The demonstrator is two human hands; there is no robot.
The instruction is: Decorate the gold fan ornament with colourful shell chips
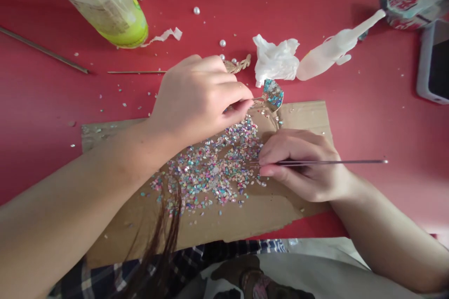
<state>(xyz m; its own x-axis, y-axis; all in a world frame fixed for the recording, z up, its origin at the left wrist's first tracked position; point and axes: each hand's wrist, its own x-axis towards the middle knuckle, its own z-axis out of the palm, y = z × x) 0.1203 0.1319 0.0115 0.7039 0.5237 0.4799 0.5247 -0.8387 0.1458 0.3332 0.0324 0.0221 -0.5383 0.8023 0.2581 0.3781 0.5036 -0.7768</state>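
Observation:
My left hand (201, 100) pinches a thin wire stem leading to a small leaf-shaped piece (272, 95) covered in blue and multicoloured chips. My right hand (298, 164) holds long metal tweezers (333, 162), their tips just over the edge of a heap of multicoloured shell chips (213, 168). The heap lies on a torn cardboard sheet (224, 224), below both hands. A gold beaded wire shape (239, 64) shows past my left fingers, partly hidden by them.
The red tabletop (368, 117) holds a yellow-green bottle (105, 0), crumpled white tissue (275, 60), a frosted plastic tube (333, 49), scattered pearl beads (196, 10), a metal rod (42, 49) and a phone (433, 60). Strands of dark hair (164, 229) hang into view.

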